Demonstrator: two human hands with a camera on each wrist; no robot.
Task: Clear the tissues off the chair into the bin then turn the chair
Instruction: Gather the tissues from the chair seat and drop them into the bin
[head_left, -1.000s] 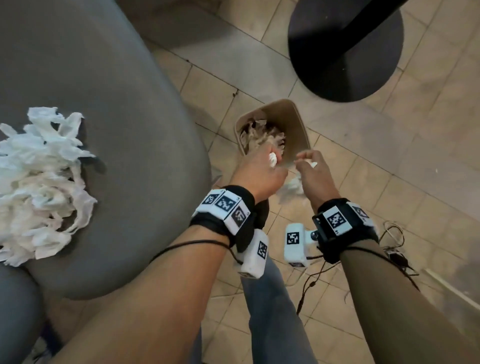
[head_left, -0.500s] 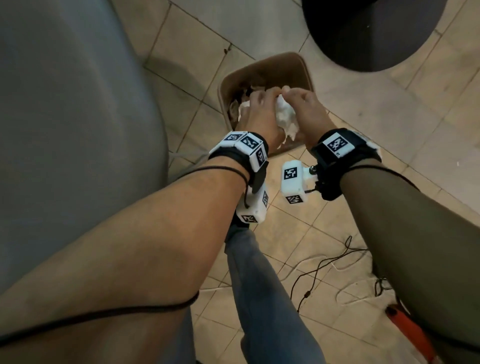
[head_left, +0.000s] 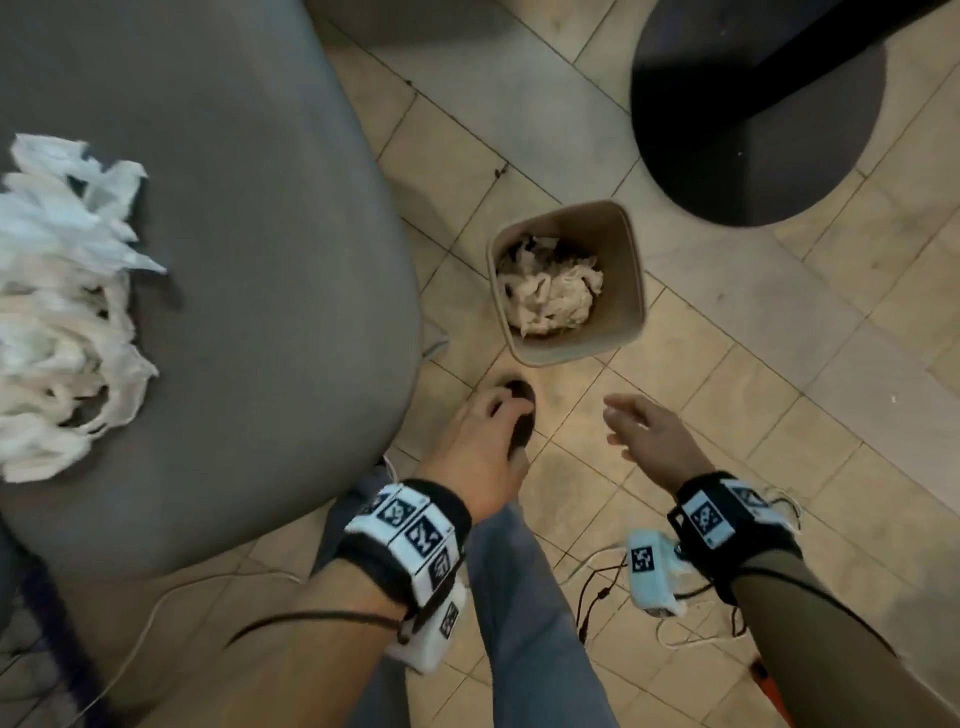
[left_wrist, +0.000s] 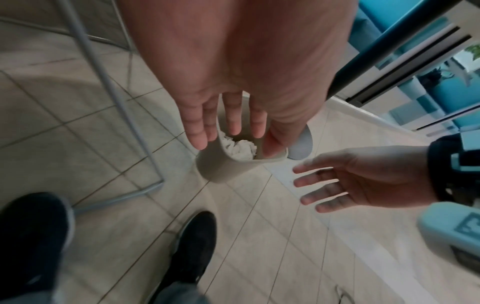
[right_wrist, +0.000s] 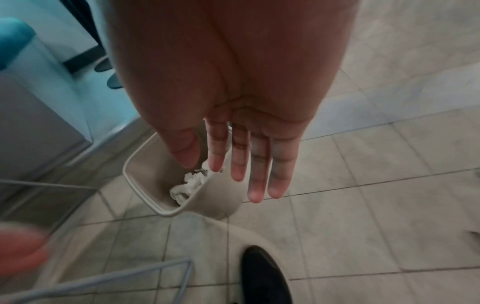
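A grey chair seat (head_left: 249, 270) fills the left of the head view, with a heap of white tissues (head_left: 62, 306) on its left part. On the tiled floor stands a beige bin (head_left: 626, 291) holding crumpled tissues (head_left: 550, 296), also seen as the bin (left_wrist: 221, 166) and the bin (right_wrist: 155, 170) in the wrist views. My left hand (head_left: 488, 436) hangs open and empty below the bin, beside the seat's edge. My right hand (head_left: 644, 431) is open and empty too, fingers spread, to the bin's lower right. Both palms show straight fingers: left hand (left_wrist: 228, 131), right hand (right_wrist: 239, 172).
A round black table base (head_left: 753, 114) lies on the floor beyond the bin. Thin metal chair legs (left_wrist: 124, 115) stand left of the bin. My black shoes (left_wrist: 192, 246) and jeans leg (head_left: 519, 613) are below the hands. Cables (head_left: 675, 623) trail on the tiles at lower right.
Both hands held a tissue wad over the bin; it now lies in the bin. The hands have let go, drawn back toward me and apart, both empty.
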